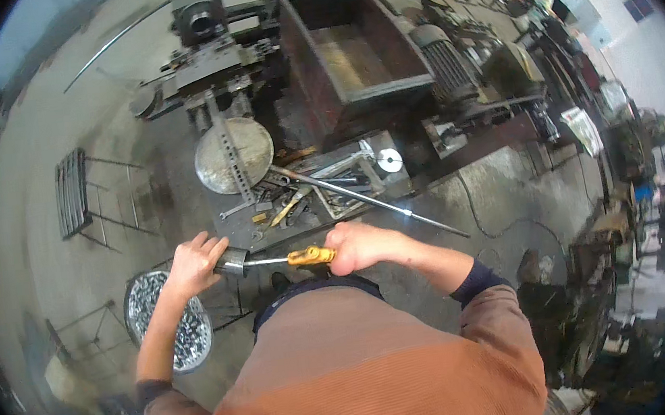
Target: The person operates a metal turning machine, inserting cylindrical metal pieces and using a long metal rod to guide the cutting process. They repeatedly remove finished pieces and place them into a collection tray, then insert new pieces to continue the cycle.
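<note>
Nearest: wearer's ribbed pullover, grey-brown and rust-orange point(352, 392). Above it, L hand point(193, 267), fingers curled round outer end of short dark-grey metal cylinder point(233, 262); R hand point(359, 247) closed round rear of yellow-bodied hand tool point(311, 256), most R fingers hidden, exact grip n/a. Slim bright steel shaft point(268, 261) runs btwn tool and cyl., approx. level, in front of waist; whether tip sits inside cyl.: can't tell. Handling note (judged): keep shaft in line w/ cyl. axis, L grip firm, fingertips clear of cyl. mouth, R wrist steady, pressure light and even. Lower L, below forearm: oval pale basin point(208, 347) w/ many small shiny metal pcs. Beyond hands: dark work surface point(278, 231) w/ assorted hand tools, white disc w/ centre hole point(390, 160), long steel bar point(372, 198) jutting out R, round pale pan-like plate point(210, 159) under perforated flat metal strip point(231, 155). Far: deep rust-brown open metal box point(385, 88); finned grey motor point(444, 58) just R of it.
</note>
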Tool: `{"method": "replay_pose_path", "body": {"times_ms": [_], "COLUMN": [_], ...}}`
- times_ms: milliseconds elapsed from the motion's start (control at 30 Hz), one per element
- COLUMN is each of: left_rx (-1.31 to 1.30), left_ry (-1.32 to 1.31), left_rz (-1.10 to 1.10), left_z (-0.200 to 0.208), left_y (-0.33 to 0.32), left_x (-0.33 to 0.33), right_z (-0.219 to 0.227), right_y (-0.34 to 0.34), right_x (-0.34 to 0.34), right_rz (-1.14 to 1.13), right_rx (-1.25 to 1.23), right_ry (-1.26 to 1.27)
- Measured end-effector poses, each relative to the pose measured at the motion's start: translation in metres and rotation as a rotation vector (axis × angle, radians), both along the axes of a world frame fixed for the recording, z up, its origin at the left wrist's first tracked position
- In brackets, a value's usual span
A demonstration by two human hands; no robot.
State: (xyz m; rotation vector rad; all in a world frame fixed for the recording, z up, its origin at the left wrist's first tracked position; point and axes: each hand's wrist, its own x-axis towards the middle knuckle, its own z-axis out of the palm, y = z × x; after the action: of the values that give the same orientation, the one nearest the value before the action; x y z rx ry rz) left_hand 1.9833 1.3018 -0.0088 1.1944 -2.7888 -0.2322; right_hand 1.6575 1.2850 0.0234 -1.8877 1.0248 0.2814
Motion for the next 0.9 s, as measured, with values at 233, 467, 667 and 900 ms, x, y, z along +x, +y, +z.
{"method": "replay_pose_path", "body": {"times_ms": [233,467,667,900], "left_rx": [0.044,0.081,0.108,0.127], "left_ry": [0.049,0.112,0.192,0.282], "left_rz": [0.058,0.189,0.386,0.786], "left_z": [-0.002,-0.023,-0.02,-0.016], "left_y": [-0.003,0.016,0.043,0.111], "left_x": [-0.018,-0.023,-0.03,-0.022], "right_z": [0.006,-0.065,-0.15,-0.19], "right_y": [-0.04,-0.03,-0.094,-0.129], "right_x": [-0.21,-0.203,-0.214,-0.221], "right_rz": [-0.571,-0.587,-0.828,-0.708], "right_rx": [-0.435,-0.58,-0.817,-0.807], "right_ry": [0.424,0.173,0.343,0.567]}}
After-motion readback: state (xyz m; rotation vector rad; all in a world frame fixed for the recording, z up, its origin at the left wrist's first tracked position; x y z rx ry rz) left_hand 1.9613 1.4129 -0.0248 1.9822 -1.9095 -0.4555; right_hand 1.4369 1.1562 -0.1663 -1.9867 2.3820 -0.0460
